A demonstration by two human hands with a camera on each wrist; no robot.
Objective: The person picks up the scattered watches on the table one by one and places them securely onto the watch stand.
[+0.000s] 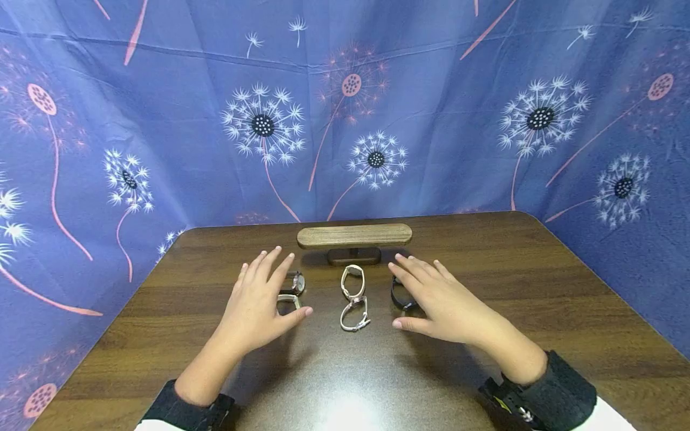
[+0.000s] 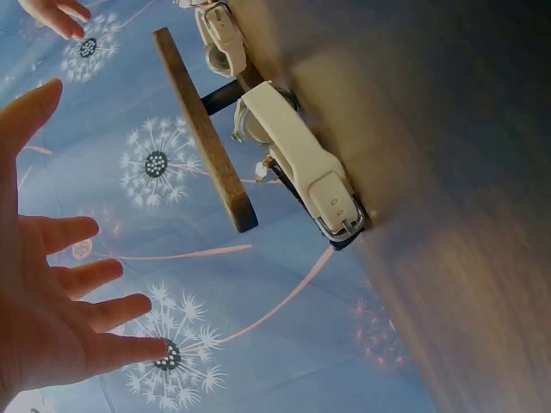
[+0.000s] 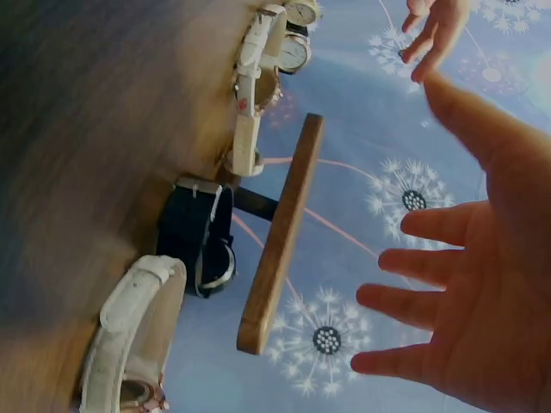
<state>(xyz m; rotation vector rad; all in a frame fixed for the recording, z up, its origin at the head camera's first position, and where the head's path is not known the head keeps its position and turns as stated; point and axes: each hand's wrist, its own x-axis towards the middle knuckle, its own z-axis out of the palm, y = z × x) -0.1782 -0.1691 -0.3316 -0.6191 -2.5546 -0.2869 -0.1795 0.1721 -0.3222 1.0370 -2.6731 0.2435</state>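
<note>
My left hand (image 1: pixel 259 305) is held over the left side of the table, fingers spread and holding nothing. Below it and partly hidden are a dark-strapped watch (image 1: pixel 298 282) and a cream-strapped watch (image 2: pixel 297 151). On the right, my right hand (image 1: pixel 447 302) hovers with its fingers apart, grasping nothing. Near its fingertips lies a black watch (image 1: pixel 399 297). A white-strapped watch (image 3: pixel 129 318) beside the black one shows in the right wrist view; in the head view the hand hides it. Between the hands, a white-strapped watch (image 1: pixel 345 286) lies end to end with another pale-strapped watch (image 1: pixel 347 326).
Behind the watches stands a T-shaped wooden display stand (image 1: pixel 354 236) with a dark base (image 1: pixel 353 257). The brown table (image 1: pixel 345 371) reaches back to a blue curtain (image 1: pixel 447 155) printed with dandelions. Light glares off the table's front middle.
</note>
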